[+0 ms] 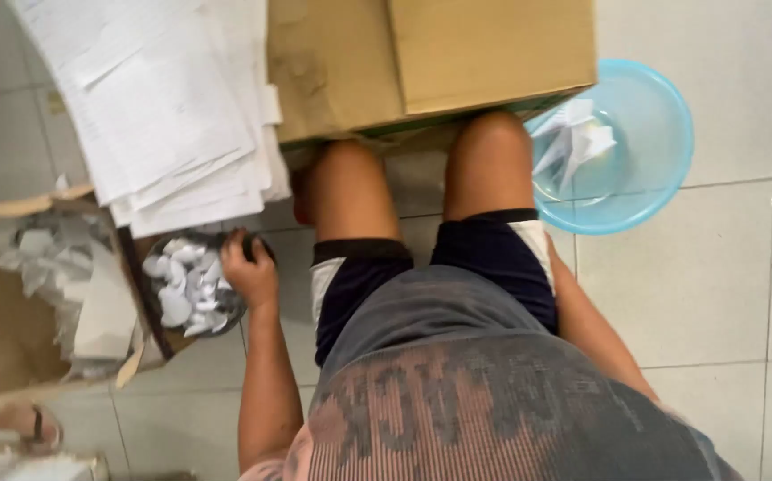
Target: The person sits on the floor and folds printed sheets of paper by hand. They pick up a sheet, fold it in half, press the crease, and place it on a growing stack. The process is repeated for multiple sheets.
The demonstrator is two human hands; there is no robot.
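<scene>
My left hand grips the rim of a small dark bowl filled with several white paper scraps, on the floor by my left knee. My right hand is out of view; only the right forearm shows, running down past my thigh toward the lower right. A cardboard box stands in front of my knees. To its right sits a light blue plastic basin holding folded white paper pieces.
A thick stack of white paper sheets lies at the upper left, overlapping the cardboard box. An open carton with crumpled paper waste is at the left. The floor is pale tile. Another person's foot in a sandal shows at the lower left.
</scene>
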